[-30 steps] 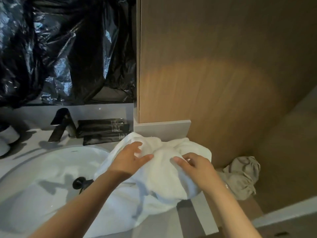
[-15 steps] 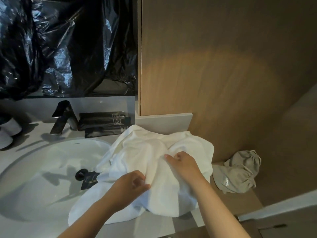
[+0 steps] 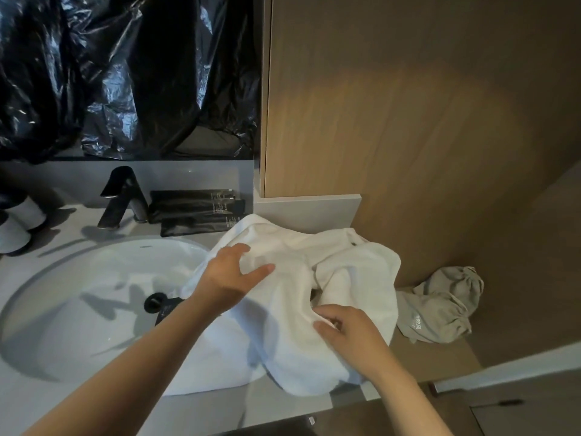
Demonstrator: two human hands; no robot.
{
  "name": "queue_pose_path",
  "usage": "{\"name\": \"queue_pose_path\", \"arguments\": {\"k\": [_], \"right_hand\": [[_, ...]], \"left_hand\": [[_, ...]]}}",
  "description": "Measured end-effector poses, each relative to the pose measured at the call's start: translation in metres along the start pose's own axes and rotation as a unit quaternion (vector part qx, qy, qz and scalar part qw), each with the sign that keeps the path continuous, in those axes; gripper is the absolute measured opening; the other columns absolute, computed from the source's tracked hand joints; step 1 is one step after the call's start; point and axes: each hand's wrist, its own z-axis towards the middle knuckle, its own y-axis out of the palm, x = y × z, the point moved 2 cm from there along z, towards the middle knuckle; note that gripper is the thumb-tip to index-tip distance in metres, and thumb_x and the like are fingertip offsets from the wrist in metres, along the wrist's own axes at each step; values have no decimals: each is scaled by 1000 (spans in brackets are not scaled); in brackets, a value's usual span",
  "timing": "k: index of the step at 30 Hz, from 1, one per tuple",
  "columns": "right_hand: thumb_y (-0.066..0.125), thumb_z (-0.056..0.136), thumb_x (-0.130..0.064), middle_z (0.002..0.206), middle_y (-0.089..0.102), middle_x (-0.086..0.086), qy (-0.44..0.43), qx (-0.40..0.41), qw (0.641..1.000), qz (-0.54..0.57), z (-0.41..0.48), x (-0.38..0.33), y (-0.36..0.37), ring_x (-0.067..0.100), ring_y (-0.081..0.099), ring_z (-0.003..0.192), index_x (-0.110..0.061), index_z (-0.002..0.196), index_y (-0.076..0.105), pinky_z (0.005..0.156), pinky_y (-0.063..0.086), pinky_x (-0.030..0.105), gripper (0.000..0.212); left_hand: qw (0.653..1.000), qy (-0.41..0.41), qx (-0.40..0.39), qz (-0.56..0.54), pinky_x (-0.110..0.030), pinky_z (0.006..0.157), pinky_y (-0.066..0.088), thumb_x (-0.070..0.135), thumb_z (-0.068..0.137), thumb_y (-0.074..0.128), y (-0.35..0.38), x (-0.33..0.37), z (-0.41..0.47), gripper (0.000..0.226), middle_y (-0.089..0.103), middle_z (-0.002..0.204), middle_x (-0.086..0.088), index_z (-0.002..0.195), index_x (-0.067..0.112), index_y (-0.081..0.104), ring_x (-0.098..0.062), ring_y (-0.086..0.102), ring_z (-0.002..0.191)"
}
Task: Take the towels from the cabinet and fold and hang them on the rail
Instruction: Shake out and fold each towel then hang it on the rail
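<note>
Head view: a towel point(image 3: 292, 309), white and bunched, lies on the counter point(image 3: 63, 410) at lower centre of the frame. Its left side spills over the right rim of the sink point(image 3: 81, 309), and its far end touches the grey ledge point(image 3: 308, 212) below the wood panel point(image 3: 408, 121). The heap runs roughly from upper centre down to lower centre, straight out from the person, and no clean edge or corner shows. The left hand point(image 3: 231, 273) is spread and relaxed over the heap's upper left part, fingers apart and thumb pointing right; whether the palm touches the cloth cannot be told. The right hand point(image 3: 352, 336) sits at the nearer, right part of the heap, fingers curled and pinching a raised fold. Both hands are at the towel, so neither has far to reach: the right has the hold and the left is free. The next move likely calls for finding an edge and drawing the hands apart to open the cloth before any fold. The rail is not in view. A faucet point(image 3: 122, 196) and black packets point(image 3: 195, 209) stand behind the sink, and a beige bag point(image 3: 440, 306) lies just beside the towel's right edge.
</note>
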Motion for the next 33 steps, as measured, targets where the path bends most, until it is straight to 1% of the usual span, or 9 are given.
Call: {"name": "queue_pose_path", "arguments": {"k": [3,6,9,11,16,19,25,29,33], "right_hand": [[61,93,-40,83,65,-30,9,29,999,20,-1,2,-6,-7,59,83,-48,102,65,72,43,7,13],[63,91,-36,85,69,-13,34,75,990,112,5,-2,-13,1,62,79,-35,91,70,69,46,9,7],[61,93,-34,81,71,5,86,101,966,222,21,-18,-18,20,67,75,-13,88,71,72,55,29,24],[61,93,-36,72,68,13,144,87,946,276,37,-32,-21,20,64,58,0,83,65,56,51,27,38],[67,91,-30,50,49,1,213,31,913,347,68,-60,-17,12,42,38,-11,69,53,40,33,18,32],[67,90,-16,56,56,0,143,70,917,367,83,-84,-30,12,51,48,-9,74,61,49,39,16,18],[58,96,-13,77,44,11,-88,161,941,285,107,-175,-98,20,37,70,18,89,56,62,27,29,32],[54,98,-12,75,44,21,-189,215,922,261,109,-216,-134,20,39,72,21,89,53,66,29,30,34],[51,100,-13,77,48,26,-196,200,935,215,100,-190,-120,20,44,71,17,87,55,65,33,30,33]], "left_hand": [[997,-47,-57,3,-31,94,43,57,75,74,17,-2,0,72,57,119,0,130,18,50,-19,55,110],[998,-34,-54,29,-23,78,37,44,81,73,24,-5,-5,34,56,95,8,103,24,58,-14,54,94],[1000,-1,-25,7,-15,61,30,30,84,70,25,-4,-14,25,52,73,10,70,27,50,-11,48,76],[1000,20,-2,-9,-13,59,32,22,83,71,24,-2,-20,31,49,67,8,63,25,47,-10,45,69],[994,105,27,-31,-12,62,34,11,81,75,9,-1,-33,31,48,62,10,64,27,54,-6,48,64],[990,114,69,-46,-8,67,35,14,81,76,-8,6,-25,7,61,76,7,80,13,69,-12,54,73],[961,191,200,-31,-21,62,33,20,84,72,-74,62,20,13,52,63,15,72,18,67,-2,47,62],[919,231,317,-43,-25,72,40,20,86,70,-122,99,43,10,66,86,1,91,13,74,-12,56,79],[922,255,290,31,-30,78,45,20,88,69,-104,87,36,12,69,93,-5,96,13,74,-17,58,84]]}}
